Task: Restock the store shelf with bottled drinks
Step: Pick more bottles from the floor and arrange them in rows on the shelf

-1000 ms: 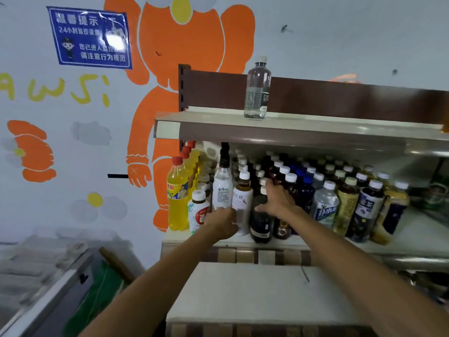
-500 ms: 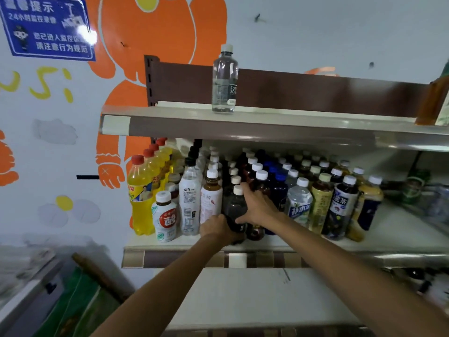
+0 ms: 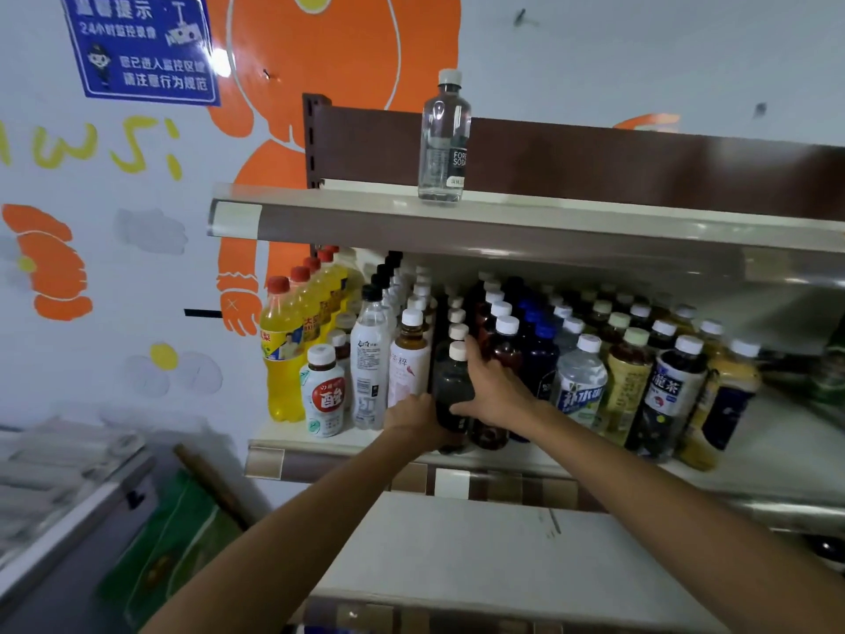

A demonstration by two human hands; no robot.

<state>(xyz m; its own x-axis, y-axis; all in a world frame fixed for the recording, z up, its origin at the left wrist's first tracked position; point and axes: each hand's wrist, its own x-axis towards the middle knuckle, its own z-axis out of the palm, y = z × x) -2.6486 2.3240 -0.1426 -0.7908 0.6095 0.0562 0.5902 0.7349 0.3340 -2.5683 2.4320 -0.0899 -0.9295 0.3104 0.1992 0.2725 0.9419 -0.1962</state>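
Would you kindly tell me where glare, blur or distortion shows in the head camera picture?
Head view: a glare spot washes out the right edge of the blue sign; the lower-left corner is blurred; the upper shelf edge bows from wide-angle distortion; the dark bottle between left hand and right hand reads sharp.

Two hands up: your left hand (image 3: 414, 423) and your right hand (image 3: 496, 391), both gripping one dark bottle (image 3: 452, 386).

Three shelves in view.
- Top shelf (image 3: 503, 226): one clear bottle (image 3: 444, 139).
- Middle shelf (image 3: 786, 441): eleven bottles across the front row as you see it; the right end is blurred.
  - Yellow soda row (image 3: 280, 359): four red caps plain, further ones unclear.
  - Black-capped clear bottles (image 3: 370, 359): four caps showing.
  - One small white bottle with a red label (image 3: 323, 391) at the front.
  - Rows behind are too packed to count.
- Lower shelf (image 3: 457, 555): no bottles to count.

Wall: one blue sign (image 3: 144, 48).
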